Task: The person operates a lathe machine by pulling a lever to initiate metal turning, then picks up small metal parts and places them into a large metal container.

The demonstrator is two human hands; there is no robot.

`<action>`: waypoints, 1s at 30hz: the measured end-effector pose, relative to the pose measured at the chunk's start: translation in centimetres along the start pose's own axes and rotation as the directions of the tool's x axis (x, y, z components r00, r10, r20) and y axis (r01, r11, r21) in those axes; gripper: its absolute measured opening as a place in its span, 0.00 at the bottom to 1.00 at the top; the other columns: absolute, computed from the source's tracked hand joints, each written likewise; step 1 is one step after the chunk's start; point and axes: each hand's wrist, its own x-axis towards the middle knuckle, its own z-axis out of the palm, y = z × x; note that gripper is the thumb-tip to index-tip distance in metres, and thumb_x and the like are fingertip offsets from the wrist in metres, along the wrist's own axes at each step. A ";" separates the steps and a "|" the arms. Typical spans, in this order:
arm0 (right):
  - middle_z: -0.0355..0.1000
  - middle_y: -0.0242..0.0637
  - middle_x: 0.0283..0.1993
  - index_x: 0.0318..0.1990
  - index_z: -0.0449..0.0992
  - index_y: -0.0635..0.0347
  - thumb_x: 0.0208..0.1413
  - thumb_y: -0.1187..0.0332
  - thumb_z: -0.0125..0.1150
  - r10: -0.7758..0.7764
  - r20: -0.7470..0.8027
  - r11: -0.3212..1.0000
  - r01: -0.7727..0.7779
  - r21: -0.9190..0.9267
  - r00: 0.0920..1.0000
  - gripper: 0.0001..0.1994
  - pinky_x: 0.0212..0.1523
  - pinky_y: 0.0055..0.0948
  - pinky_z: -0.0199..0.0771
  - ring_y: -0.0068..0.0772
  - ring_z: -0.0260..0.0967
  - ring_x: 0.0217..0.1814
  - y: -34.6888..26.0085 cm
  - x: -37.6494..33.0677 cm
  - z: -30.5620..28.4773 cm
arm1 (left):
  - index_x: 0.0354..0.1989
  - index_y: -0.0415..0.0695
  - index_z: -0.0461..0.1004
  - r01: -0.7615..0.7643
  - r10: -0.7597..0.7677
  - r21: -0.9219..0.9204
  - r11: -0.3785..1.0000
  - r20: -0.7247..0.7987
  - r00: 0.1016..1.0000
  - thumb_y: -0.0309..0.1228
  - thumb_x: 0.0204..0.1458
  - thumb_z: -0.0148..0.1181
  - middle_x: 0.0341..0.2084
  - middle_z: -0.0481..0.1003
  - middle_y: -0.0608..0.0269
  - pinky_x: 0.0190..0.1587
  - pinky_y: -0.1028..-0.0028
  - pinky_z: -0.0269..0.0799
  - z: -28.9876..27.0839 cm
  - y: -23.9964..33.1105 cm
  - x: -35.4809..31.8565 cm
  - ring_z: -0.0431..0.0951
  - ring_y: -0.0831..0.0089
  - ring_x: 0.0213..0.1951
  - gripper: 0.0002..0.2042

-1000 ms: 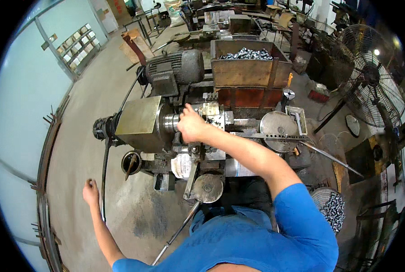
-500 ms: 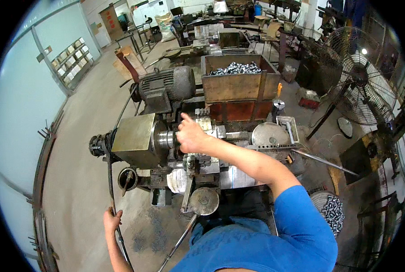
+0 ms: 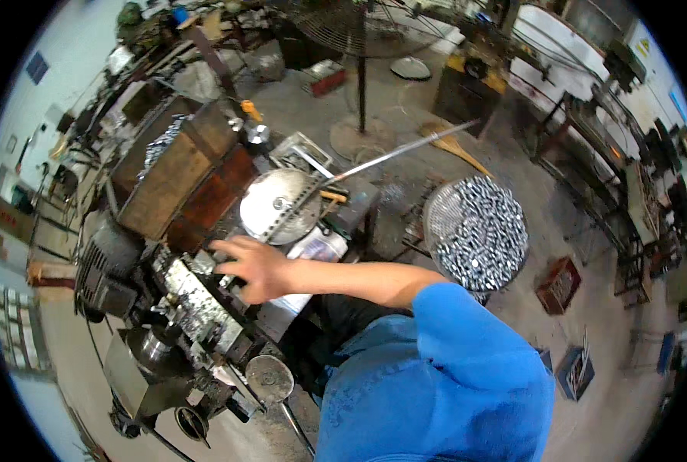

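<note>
My right hand, slightly blurred, is over the lathe's greasy carriage with its fingers spread and nothing visible in them. The round metal spindle chuck sits below and left of it, beside the box-shaped headstock. Just beyond the hand are a pale round disc and a dark bar with a row of holes. A white cloth or sack lies under the forearm, on the machine's near side. My left hand is out of view.
At right stands a round mesh basket full of small shiny metal parts. A long metal lever juts toward it from the machine. A rusty metal bin of similar parts stands behind the lathe. Beyond are a fan and a red box.
The view has swung to the right. My right hand has left the spot by the spindle chuck, and its fingers have spread. My left hand, earlier at a long dark rod, has gone out of view.
</note>
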 end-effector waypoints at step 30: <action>0.68 0.48 0.50 0.40 0.76 0.60 0.40 0.60 0.55 0.995 -0.022 0.025 -0.440 -0.897 0.100 0.19 0.57 0.32 0.60 0.43 0.62 0.55 20.9 -36.5 -25.1 | 0.36 0.37 0.70 0.029 -0.029 0.058 0.998 -0.013 1.000 0.35 0.49 0.60 0.19 0.72 0.58 0.28 0.72 0.71 2.1 -0.3 0.4 0.70 0.70 0.21 0.13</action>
